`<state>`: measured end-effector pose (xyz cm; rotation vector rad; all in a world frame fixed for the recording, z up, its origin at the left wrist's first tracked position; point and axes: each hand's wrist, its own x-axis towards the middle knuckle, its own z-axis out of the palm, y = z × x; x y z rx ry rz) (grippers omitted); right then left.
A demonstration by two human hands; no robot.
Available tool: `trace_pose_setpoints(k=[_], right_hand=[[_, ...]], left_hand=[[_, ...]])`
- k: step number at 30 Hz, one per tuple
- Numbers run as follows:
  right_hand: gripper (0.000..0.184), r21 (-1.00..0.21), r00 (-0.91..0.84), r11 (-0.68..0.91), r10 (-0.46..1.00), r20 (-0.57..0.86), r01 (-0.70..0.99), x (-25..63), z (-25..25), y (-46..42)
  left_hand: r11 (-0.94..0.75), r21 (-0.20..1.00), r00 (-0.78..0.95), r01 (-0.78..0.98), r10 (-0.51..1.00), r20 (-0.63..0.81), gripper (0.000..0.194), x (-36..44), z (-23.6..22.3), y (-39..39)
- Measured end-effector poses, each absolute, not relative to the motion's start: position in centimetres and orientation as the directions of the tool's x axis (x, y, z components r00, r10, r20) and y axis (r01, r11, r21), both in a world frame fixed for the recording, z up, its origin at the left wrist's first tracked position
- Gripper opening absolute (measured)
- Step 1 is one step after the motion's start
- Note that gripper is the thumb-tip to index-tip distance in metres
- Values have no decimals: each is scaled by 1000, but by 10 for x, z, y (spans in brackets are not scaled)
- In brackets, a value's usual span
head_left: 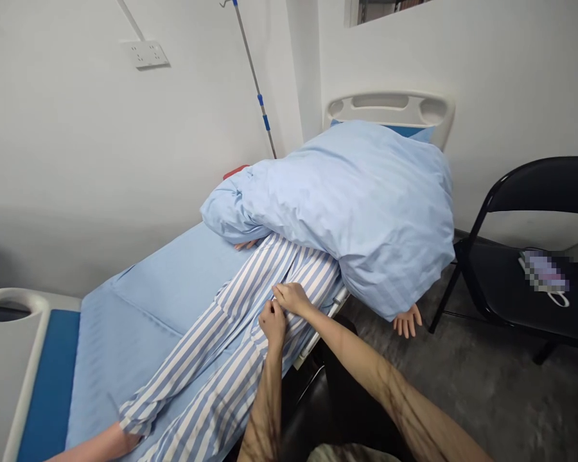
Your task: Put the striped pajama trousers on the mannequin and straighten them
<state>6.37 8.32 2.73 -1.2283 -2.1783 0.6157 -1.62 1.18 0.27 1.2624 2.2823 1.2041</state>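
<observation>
A figure that looks like a training manikin lies on the bed in blue-and-white striped trousers (241, 289). At the thigh nearer me, my left hand (272, 323) is closed with its fingers curled into the trouser cloth. Just beyond it, my right hand (291, 299) pinches the cloth near the inner thigh, close beside the left. The fingertips of both are partly hidden. A light blue quilt (337, 192) covers the figure's upper body and head. One manikin hand (407, 321) sticks out below the quilt on the right, and some fingers (245, 244) show on the left.
The blue bed sheet (130, 327) spreads left of the legs. White bed boards stand at the head (390, 106) and foot (9, 359). An IV pole (250, 58) rises by the wall. On the right, a black folding chair (486, 276) carries a blurred-out item.
</observation>
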Motion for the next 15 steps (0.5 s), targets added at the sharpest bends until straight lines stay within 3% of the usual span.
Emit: trace_pose_setpoints(k=[8,13,15], right_hand=[[40,-672,-349,430,900,263,603,66,16,87],[42,-723,-286,391,919,272,570,66,14,88],[42,-733,-277,379,924,265,565,66,14,88]], left_hand=[[224,703,-449,675,881,150,34,-26,21,32],[273,702,-510,658,847,148,33,-17,21,52],[349,613,-520,709,845,121,26,-11,15,53]])
